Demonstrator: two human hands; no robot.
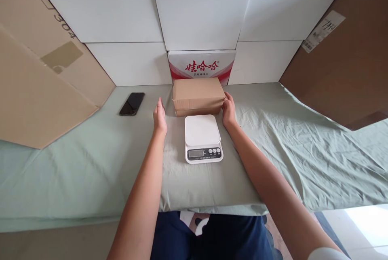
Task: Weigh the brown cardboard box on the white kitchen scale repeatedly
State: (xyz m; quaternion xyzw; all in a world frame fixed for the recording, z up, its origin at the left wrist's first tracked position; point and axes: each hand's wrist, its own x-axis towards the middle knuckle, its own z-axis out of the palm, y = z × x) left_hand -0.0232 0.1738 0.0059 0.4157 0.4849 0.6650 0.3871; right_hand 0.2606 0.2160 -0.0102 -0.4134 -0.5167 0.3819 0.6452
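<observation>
A person reaches both arms across a worktop (pixel 273 159) draped in pale green cloth toward a small brown cardboard box (pixel 198 95) lying just behind a white digital kitchen scale (pixel 203 138). The right hand (pixel 228 110) lies flat against the box's right end; the left hand (pixel 159 116), open with fingers straight, hovers just short of its left end. A firm, even press from both sides looks the surest hold. A black smartphone (pixel 132 103) lies to the left; a red-and-white printed carton (pixel 201 66) stands against the white panels behind.
</observation>
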